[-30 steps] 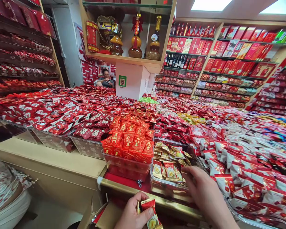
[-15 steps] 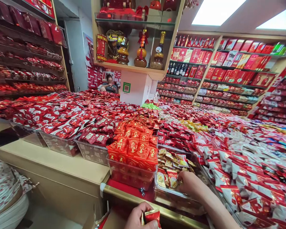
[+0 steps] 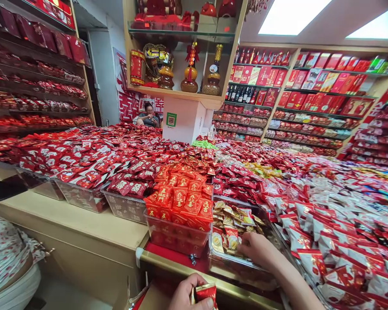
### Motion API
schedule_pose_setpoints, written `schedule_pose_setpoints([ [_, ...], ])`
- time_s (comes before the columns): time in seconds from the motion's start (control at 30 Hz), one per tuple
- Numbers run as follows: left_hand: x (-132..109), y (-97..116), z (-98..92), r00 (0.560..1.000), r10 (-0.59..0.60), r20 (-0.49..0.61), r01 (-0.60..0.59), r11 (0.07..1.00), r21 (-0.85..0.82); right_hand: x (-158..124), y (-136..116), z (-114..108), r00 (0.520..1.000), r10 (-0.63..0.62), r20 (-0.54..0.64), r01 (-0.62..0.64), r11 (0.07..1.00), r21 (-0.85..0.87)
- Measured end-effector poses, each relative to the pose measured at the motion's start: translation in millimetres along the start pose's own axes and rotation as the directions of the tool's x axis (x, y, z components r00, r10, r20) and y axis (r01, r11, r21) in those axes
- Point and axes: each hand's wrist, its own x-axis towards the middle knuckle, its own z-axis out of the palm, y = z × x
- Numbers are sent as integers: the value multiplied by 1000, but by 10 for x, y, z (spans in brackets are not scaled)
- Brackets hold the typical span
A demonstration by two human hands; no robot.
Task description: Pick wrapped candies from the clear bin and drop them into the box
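Observation:
At the bottom middle, my left hand [image 3: 186, 293] is closed around small red-and-gold wrapped packets [image 3: 207, 292], its thumb laid across the front. How many it holds is hidden. Further right, my right hand [image 3: 258, 249] reaches into a clear plastic bin [image 3: 224, 259] of gold, white and red wrapped packets [image 3: 231, 237]. Its fingers are curled, the tips down at the packets; what they pinch, if anything, is hidden. Just left of that bin stands another clear bin [image 3: 177, 237], heaped with bright red packets [image 3: 181, 198] bearing gold characters.
Red-and-white packets [image 3: 312, 260] fill the right side. Maroon packets [image 3: 132, 185] in bins line the counter [image 3: 103, 228]. A gold-edged ledge [image 3: 174, 263] runs in front of my bins. A person in a patterned top [image 3: 6, 254] is at the left; another person [image 3: 148, 117] sits far back.
My right hand has shifted slightly left within the bin, its fingers still curled at the packets. My left hand keeps its hold on the red-and-gold packets.

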Motion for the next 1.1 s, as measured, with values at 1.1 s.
schedule_pose_setpoints([
  [1.1, -138, 351, 134, 974, -107, -198, 46, 956, -288, -863, -348, 274, 834, -35, -550, 268, 898, 348],
])
